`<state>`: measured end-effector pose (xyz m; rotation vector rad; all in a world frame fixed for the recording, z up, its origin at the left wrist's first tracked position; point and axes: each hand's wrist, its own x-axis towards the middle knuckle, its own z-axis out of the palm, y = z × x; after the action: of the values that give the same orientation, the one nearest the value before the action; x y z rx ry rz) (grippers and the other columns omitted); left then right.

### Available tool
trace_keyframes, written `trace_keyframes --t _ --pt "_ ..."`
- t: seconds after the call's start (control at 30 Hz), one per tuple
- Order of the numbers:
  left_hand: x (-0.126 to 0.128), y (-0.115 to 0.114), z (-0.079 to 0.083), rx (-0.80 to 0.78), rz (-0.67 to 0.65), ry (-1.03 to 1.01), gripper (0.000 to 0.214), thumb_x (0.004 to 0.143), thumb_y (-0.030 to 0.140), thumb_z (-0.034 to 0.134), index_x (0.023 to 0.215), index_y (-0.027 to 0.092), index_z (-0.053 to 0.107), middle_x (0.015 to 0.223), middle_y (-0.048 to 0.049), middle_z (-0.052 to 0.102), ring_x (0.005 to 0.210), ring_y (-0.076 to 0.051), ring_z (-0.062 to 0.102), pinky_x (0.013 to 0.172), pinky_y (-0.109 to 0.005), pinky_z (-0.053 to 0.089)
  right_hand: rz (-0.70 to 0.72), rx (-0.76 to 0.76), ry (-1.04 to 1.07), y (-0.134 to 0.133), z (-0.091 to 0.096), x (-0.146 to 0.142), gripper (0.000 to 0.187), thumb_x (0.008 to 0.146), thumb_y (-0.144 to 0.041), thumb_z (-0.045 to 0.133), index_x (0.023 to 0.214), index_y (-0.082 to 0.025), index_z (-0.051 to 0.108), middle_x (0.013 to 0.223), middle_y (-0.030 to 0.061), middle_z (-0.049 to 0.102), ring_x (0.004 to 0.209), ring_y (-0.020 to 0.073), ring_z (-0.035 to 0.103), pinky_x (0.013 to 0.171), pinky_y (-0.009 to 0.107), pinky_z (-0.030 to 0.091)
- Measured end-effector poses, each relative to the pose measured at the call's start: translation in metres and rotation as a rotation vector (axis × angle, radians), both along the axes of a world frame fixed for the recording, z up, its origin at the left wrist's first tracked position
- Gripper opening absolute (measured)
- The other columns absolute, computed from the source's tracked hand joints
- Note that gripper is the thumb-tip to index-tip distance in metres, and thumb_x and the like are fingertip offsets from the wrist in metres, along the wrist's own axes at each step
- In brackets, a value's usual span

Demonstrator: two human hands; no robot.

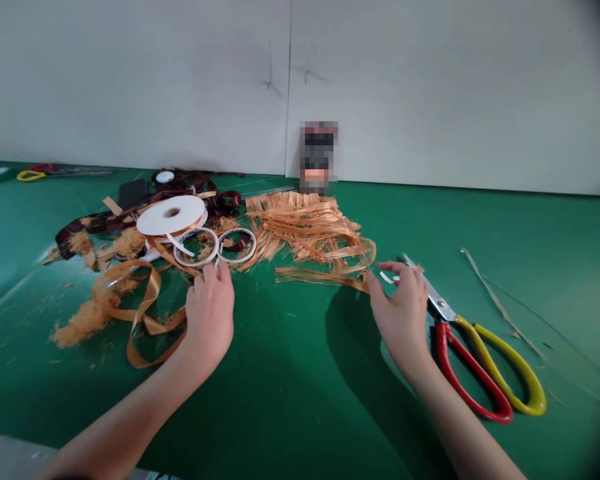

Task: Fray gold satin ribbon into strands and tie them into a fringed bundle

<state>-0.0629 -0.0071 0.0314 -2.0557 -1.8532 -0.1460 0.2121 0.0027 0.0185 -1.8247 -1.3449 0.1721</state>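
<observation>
1. My left hand (211, 310) is at the tape rings (253, 246), well apart from my right hand (401, 310); I can't tell if either grips
2. A white strip (387, 277) shows by my right thumb
3. Orange fringe (310, 227) lies ahead, between both hands
4. Scissors (444, 308) lie beside my right wrist

A pale wall (180, 80) with a vertical seam (289, 87) rises behind the green tabletop (555, 233), a pixelated upright object (319, 153) standing before it. At the far left lie a green roll (0, 175) and red-and-yellow-handled scissors (31, 176); farther right, a flat black object (133, 193) sits by tangled dark brown ribbon (229, 199). A thin pale strand (495, 300) lies at the right
</observation>
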Motion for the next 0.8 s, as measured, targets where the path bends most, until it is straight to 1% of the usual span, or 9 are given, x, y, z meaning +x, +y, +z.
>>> trace_keyframes --t 0.17,0.27,0.37,0.47,0.53,0.6,0.67,0.73,0.8 --pt "0.022 -0.008 -0.003 0.033 -0.276 -0.096 0.056 0.082 -0.007 0.027 0.133 0.008 0.045 0.111 -0.0197 0.061 0.089 -0.027 0.064 0.072 -0.041 0.054 0.095 0.112 -0.034 -0.006 0.007 -0.012 0.017 0.084 -0.030 0.054 0.097 -0.019 0.056 0.109 0.0156 0.057 0.110 0.0308 0.051 0.093 0.054 0.043" --pt "0.033 -0.016 -0.009 0.018 -0.438 -0.166 0.051 0.086 -0.003 0.032 0.133 0.011 0.047 0.116 -0.0170 0.062 0.096 -0.027 0.063 0.079 -0.041 0.054 0.174 0.088 0.002 -0.009 0.009 -0.021 0.015 0.084 -0.028 0.056 0.095 -0.019 0.057 0.108 0.0144 0.057 0.108 0.0286 0.055 0.092 0.050 0.046" --pt "0.038 -0.019 -0.011 0.027 -0.617 -0.140 0.046 0.088 0.000 0.038 0.131 0.010 0.051 0.133 -0.0160 0.057 0.110 -0.029 0.059 0.090 -0.044 0.051 0.221 0.056 0.044 -0.009 0.007 -0.025 0.013 0.084 -0.027 0.056 0.093 -0.018 0.059 0.107 0.0138 0.057 0.105 0.0269 0.058 0.090 0.047 0.050" --pt "0.039 -0.019 -0.004 0.069 -0.705 -0.076 0.042 0.089 0.007 0.044 0.131 0.010 0.053 0.144 -0.0127 0.048 0.106 -0.028 0.062 0.086 -0.041 0.054 0.245 0.046 0.079 -0.008 0.004 -0.025 0.014 0.084 -0.027 0.056 0.093 -0.018 0.060 0.106 0.0131 0.057 0.100 0.0250 0.060 0.085 0.044 0.053" --pt "0.037 -0.018 0.006 0.109 -0.615 -0.070 0.039 0.092 0.017 0.047 0.130 0.010 0.054 0.143 -0.0114 0.050 0.090 -0.024 0.067 0.073 -0.036 0.057 0.239 0.039 0.087 -0.008 0.001 -0.023 0.013 0.084 -0.028 0.055 0.092 -0.018 0.060 0.104 0.0117 0.058 0.097 0.0240 0.061 0.083 0.044 0.054" --pt "0.031 -0.019 0.021 0.149 -0.393 -0.078 0.039 0.094 0.024 0.046 0.129 0.010 0.055 0.138 -0.0125 0.055 0.084 -0.023 0.068 0.066 -0.036 0.057 0.223 0.031 0.089 -0.007 0.000 -0.022 0.013 0.083 -0.029 0.055 0.090 -0.019 0.061 0.104 0.0108 0.058 0.095 0.0233 0.061 0.082 0.044 0.054" --pt "0.019 -0.020 0.041 0.155 -0.120 -0.060 0.039 0.094 0.022 0.044 0.128 0.006 0.055 0.134 -0.0168 0.058 0.099 -0.031 0.065 0.076 -0.043 0.056 0.204 0.026 0.082 -0.007 -0.001 -0.020 0.012 0.083 -0.029 0.055 0.089 -0.019 0.061 0.103 0.0103 0.058 0.093 0.0225 0.062 0.082 0.043 0.055" --pt "0.000 -0.020 0.059 0.056 0.095 0.051 0.038 0.090 0.011 0.041 0.124 0.006 0.058 0.137 -0.0207 0.053 0.117 -0.041 0.054 0.088 -0.056 0.048 0.191 0.026 0.069 -0.006 -0.002 -0.019 0.012 0.082 -0.029 0.055 0.088 -0.019 0.061 0.102 0.0101 0.059 0.091 0.0220 0.062 0.081 0.043 0.055" --pt "-0.024 -0.017 0.071 -0.102 0.215 0.133 0.036 0.085 0.003 0.041 0.113 0.004 0.064 0.123 -0.0229 0.061 0.110 -0.043 0.058 0.092 -0.061 0.043 0.186 0.026 0.061 -0.006 -0.002 -0.018 0.013 0.082 -0.028 0.055 0.088 -0.019 0.061 0.102 0.0102 0.059 0.088 0.0213 0.063 0.081 0.042 0.055"
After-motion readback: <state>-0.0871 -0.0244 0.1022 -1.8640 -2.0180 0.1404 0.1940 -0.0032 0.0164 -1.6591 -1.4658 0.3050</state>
